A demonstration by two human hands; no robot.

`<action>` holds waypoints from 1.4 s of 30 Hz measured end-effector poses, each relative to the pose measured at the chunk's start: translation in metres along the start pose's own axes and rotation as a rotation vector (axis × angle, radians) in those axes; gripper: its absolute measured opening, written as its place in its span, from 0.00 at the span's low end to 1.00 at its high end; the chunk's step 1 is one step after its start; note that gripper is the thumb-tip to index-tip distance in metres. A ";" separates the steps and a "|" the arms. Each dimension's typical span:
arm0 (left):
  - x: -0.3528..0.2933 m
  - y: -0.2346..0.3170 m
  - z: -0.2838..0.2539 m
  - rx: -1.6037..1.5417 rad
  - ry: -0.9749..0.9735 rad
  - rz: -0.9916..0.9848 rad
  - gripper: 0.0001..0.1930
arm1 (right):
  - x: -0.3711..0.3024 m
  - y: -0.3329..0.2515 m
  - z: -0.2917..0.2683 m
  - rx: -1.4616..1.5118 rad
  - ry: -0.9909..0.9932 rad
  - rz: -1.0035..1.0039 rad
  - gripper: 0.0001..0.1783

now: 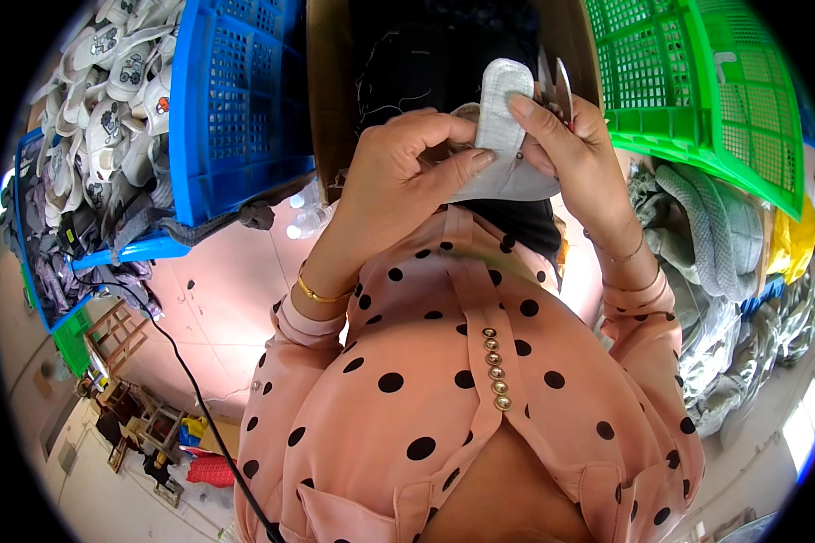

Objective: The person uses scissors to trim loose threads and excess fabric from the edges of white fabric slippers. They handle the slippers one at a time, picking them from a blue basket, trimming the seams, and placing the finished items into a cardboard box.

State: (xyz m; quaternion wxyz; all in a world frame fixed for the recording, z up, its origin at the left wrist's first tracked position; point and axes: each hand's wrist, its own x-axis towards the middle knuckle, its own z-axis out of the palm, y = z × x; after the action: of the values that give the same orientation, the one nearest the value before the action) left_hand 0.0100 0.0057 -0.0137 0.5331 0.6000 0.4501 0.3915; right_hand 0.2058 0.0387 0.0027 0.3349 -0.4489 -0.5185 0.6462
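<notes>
Between my two hands is a white shoe upper (505,113), with a rounded, stitched flap standing upright and a wider part spreading below it. My left hand (403,172) pinches it from the left, thumb on the flap's lower edge. From the other side my right hand (578,149) grips the flap, its thumb laid on the surface. Small scissors (554,86) are also tucked in my right hand, blades pointing away from me. The scissors' handles are mostly hidden by the fingers.
A cardboard box (328,100) with black material inside stands in front of me. A blue crate (249,109) is at the left, beside piled white shoe uppers (118,100). Green crates (724,100) and bundles of grey material (706,235) lie to the right, near a yellow bag (791,242).
</notes>
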 end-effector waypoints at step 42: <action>-0.031 -0.094 0.032 0.318 0.318 0.068 0.07 | -0.018 0.085 0.002 -1.417 -0.134 -0.349 0.23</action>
State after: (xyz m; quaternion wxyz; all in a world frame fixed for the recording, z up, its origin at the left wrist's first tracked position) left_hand 0.0196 -0.0305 -0.1108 0.3408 0.6221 0.5639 0.4230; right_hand 0.2131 0.0015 -0.0759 0.0300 -0.4283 -0.8952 0.1191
